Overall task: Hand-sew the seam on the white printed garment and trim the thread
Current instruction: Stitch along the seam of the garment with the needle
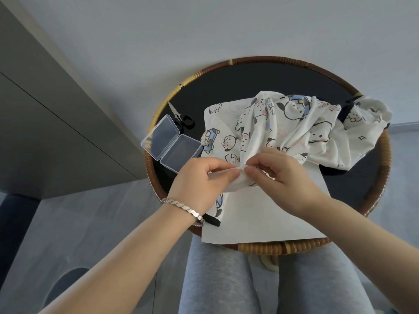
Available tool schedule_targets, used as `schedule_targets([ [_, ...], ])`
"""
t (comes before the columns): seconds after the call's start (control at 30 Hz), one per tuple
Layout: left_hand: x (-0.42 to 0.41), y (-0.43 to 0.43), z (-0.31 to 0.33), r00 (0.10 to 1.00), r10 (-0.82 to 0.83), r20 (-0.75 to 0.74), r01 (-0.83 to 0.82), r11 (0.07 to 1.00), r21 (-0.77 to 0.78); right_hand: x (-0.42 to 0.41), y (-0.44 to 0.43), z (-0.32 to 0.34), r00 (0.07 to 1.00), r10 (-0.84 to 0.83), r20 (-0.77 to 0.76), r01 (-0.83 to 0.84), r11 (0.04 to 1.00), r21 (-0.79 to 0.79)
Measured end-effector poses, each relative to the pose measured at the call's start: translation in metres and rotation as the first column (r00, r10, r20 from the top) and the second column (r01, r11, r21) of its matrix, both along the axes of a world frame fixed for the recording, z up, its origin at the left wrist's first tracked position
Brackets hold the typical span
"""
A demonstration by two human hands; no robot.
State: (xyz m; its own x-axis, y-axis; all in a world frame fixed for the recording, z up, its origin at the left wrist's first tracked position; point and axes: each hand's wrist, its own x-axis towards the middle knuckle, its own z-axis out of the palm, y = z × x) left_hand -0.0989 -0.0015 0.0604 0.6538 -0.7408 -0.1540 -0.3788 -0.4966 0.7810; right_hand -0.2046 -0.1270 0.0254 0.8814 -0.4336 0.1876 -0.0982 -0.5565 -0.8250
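Observation:
The white garment [292, 130], printed with cartoon dogs, lies bunched on a round dark table with a woven rim [267, 61]. My left hand [199, 180] pinches a folded edge of the fabric near the table's front. My right hand [278, 171] meets it from the right, thumb and forefinger pinched at the same fold, where a thin needle seems to sit; the thread is too fine to see. Small scissors [181, 116] with black handles lie at the table's left edge.
An open clear plastic box [172, 143] sits left of the garment. A white sheet of paper [260, 214] lies under the fabric and overhangs the front. A black marker [212, 219] rests by my left wrist. My grey-clad knees are under the table.

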Motion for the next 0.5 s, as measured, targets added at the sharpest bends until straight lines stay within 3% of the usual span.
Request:
schedule_targets([
  [0.33,-0.005,-0.002,0.000,0.970,0.163,-0.181,-0.184,0.977,-0.105,0.000,0.008,0.000,0.995,-0.076,-0.060,0.077,0.997,0.019],
  [0.5,-0.004,-0.001,-0.004,0.951,0.218,-0.217,-0.250,0.959,-0.131,-0.008,0.021,0.014,0.971,-0.228,-0.075,0.240,0.936,0.258],
])
